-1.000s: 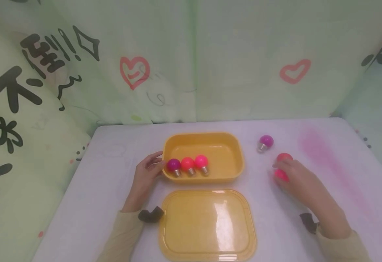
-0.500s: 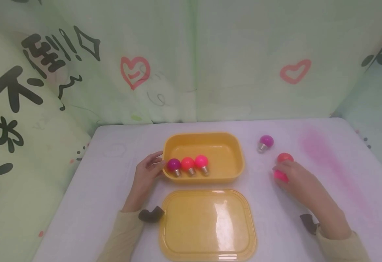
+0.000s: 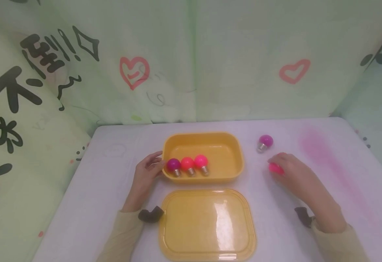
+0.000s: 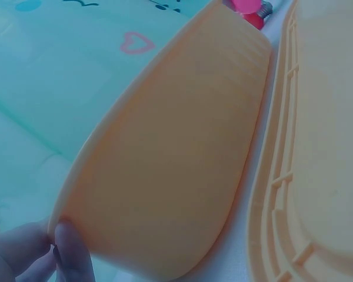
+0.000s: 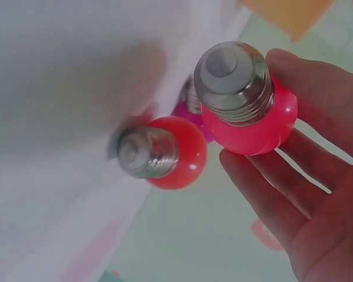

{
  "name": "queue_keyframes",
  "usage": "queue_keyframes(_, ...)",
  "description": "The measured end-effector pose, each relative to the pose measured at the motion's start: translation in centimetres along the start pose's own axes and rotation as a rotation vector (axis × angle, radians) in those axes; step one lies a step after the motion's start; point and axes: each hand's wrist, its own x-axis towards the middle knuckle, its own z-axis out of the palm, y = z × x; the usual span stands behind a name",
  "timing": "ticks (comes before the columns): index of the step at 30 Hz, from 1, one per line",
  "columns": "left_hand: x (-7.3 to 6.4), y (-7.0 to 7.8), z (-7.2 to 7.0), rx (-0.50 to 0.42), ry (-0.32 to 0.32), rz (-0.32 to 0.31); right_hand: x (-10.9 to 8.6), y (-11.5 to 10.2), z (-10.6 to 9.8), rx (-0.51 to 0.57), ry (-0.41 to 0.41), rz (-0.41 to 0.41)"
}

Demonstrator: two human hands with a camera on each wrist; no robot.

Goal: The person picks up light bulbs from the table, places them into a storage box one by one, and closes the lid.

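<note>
My left hand [image 3: 145, 182] pinches the left rim of a yellow plastic box [image 3: 228, 154]; thumb and fingers straddle that rim in the left wrist view. Inside the box a purple bulb [image 3: 173, 165], a red bulb [image 3: 187, 163] and a pink bulb [image 3: 201, 161] lie in a row along the front. Right of the box, my right hand [image 3: 298, 180] holds another pink light bulb [image 5: 256, 134] by its round globe, with the metal screw base free. Close by on the table is a red bulb [image 5: 189, 151], mostly covered by the hand in the head view.
A loose purple bulb [image 3: 266, 141] lies on the white table [image 3: 112, 153], behind my right hand. The yellow lid [image 3: 194, 225] lies flat in front of the box. A pale green curtain [image 3: 236, 98] with drawn hearts stands along the table's back edge.
My right hand has moved slightly left and back with the pink bulb in its fingers, and it now covers more of the red bulb. My left hand has stayed at the box.
</note>
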Motion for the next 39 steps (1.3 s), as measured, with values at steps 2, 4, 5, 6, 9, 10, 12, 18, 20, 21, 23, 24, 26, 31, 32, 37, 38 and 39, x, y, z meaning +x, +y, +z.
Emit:
queue_keyframes(2, 0.0, 0.1, 0.0, 0.004, -0.002, -0.002, 0.1, -0.2, 0.0, 0.019, 0.042, -0.034)
queue_keyframes(4, 0.0, 0.1, 0.0, 0.002, -0.004, 0.0, 0.4, -0.5, -0.1, 0.029, 0.059, -0.05)
queue_keyframes(5, 0.0, 0.0, 0.0, 0.005, -0.004, 0.0, 0.6, -0.7, -0.1, 0.033, 0.068, -0.057)
queue_keyframes(6, 0.0, 0.0, 0.0, 0.004, -0.004, 0.0, 0.7, -0.8, -0.1, 0.036, 0.074, -0.065)
queue_keyframes(9, 0.0, 0.0, 0.0, 0.009, -0.002, 0.002, 1.3, -1.3, -0.2, 0.037, 0.091, -0.091)
queue_keyframes(10, 0.0, 0.0, 0.0, 0.012, 0.0, 0.002, 1.5, -1.4, -0.3, 0.038, 0.1, -0.103)
queue_keyframes(12, 0.0, -0.1, 0.0, 0.019, 0.003, 0.002, 1.9, -1.7, -0.4, 0.04, 0.111, -0.121)
queue_keyframes(18, 0.1, -0.1, 0.0, 0.02, 0.004, 0.003, 3.0, -2.8, -0.9, 0.07, 0.085, -0.108)
queue_keyframes(20, 0.1, -0.2, 0.0, 0.011, -0.001, 0.006, 3.3, -3.2, -1.1, 0.078, 0.06, -0.085)
queue_keyframes(21, 0.1, -0.1, 0.0, 0.011, -0.003, 0.008, 3.5, -3.5, -1.2, 0.081, 0.05, -0.074)
queue_keyframes(23, 0.1, -0.1, 0.0, 0.007, -0.005, 0.009, 3.8, -3.9, -1.2, 0.083, 0.036, -0.072)
queue_keyframes(24, 0.1, -0.1, 0.0, 0.003, -0.005, 0.008, 4.0, -4.1, -1.2, 0.084, 0.038, -0.08)
queue_keyframes(26, 0.1, -0.1, 0.0, 0.005, -0.005, 0.008, 4.4, -4.4, -1.3, 0.089, 0.047, -0.107)
queue_keyframes(31, 0.1, 0.0, 0.1, 0.003, 0.0, 0.006, 5.2, -5.3, -1.3, 0.109, 0.065, -0.156)
queue_keyframes(32, 0.0, 0.0, 0.1, 0.004, 0.0, 0.006, 5.4, -5.4, -1.4, 0.113, 0.059, -0.156)
queue_keyframes(37, 0.0, 0.0, 0.1, 0.008, 0.003, 0.006, 6.0, -6.4, -1.4, 0.124, 0.003, -0.123)
queue_keyframes(38, 0.0, 0.0, 0.1, 0.004, 0.003, 0.005, 6.2, -6.5, -1.3, 0.127, -0.006, -0.119)
queue_keyframes(39, 0.0, 0.0, 0.1, 0.0, 0.003, 0.005, 6.3, -6.6, -1.2, 0.13, -0.016, -0.116)
